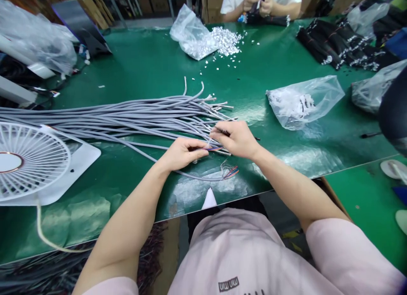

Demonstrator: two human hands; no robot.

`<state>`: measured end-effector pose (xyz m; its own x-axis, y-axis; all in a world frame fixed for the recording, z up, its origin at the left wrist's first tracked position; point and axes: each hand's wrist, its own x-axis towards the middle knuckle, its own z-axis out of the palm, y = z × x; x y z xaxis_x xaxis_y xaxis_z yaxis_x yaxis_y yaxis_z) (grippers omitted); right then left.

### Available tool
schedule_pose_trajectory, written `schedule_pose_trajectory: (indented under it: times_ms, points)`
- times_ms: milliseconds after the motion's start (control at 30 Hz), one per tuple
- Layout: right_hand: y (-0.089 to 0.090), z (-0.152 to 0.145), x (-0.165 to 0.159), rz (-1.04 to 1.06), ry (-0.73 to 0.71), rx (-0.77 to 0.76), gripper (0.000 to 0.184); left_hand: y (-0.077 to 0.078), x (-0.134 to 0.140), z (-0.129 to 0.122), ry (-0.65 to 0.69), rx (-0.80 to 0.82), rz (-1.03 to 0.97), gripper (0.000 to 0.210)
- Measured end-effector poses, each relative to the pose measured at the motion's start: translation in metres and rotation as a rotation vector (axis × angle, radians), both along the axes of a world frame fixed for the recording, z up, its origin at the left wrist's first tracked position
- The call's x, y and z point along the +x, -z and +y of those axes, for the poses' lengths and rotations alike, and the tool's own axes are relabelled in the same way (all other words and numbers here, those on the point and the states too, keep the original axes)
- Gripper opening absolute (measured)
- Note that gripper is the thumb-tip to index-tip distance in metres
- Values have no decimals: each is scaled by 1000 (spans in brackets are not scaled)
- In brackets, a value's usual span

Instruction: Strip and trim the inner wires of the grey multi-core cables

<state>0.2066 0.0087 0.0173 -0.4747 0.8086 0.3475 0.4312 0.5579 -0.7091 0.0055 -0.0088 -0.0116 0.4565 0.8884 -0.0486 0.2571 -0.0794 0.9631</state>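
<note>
My left hand (184,154) pinches thin coloured wires (216,148) at the stripped end of a grey cable. Close by on the right, my right hand (237,139) is closed around a slim dark tool (225,133), whose kind I cannot make out, with its fingertips at the same wires. Just beyond both hands lies a thick bundle of grey cables (127,112), many with pale stripped ends on the right. Nearer the table edge rests another cable end (233,172) with orange, blue and red wires fanned out.
A white fan (79,153) stands at left. Small white parts (227,40) spill from a plastic bag (193,34) at the back. Another bag of white parts (299,104) lies right. Across the table (136,66), a person (263,6) handles dark cables beside black bundles (340,44).
</note>
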Motion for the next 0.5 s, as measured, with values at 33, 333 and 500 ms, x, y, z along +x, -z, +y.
schedule_pose_trajectory:
  times_ms: [33,333,500]
  points:
    - [1,8,2,20,22,-48,19,-1,-1,0,-15,10,-1,34]
    - [18,-16,4,62,26,-193,22,12,-1,13,-312,180,-111,24]
    - [-11,-14,-7,-22,-2,48,19,15,3,10,-186,399,52,17]
